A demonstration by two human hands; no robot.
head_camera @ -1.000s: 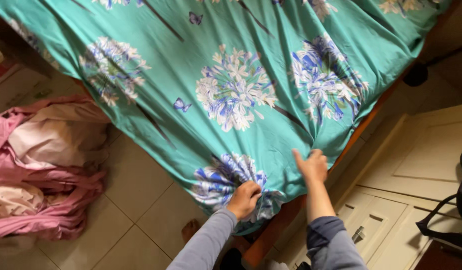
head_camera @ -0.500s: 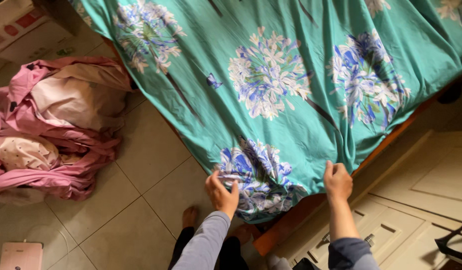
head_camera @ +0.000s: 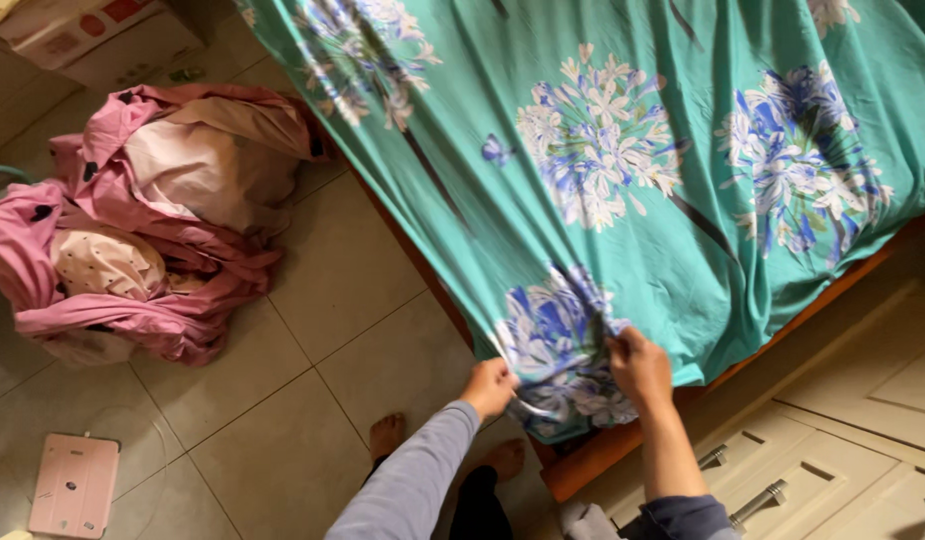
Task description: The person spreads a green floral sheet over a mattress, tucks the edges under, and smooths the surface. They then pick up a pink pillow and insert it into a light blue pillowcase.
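Both hands are bunched on the corner of the teal floral sheet (head_camera: 622, 150) where it hangs off the bed: left hand (head_camera: 489, 386) is clenched on the hem at about 6 o'clock, right hand (head_camera: 639, 366) just beside it pinching a fold, probably so the corner sits snug over the orange bed frame (head_camera: 582, 470). Cream drawers (head_camera: 832, 470) crowd in at 4 o'clock, so the open tiled floor (head_camera: 312, 340) is at 8, with a pink laundry heap (head_camera: 132, 220) well apart at 10 and a pink tablet case (head_camera: 74, 485) at 8
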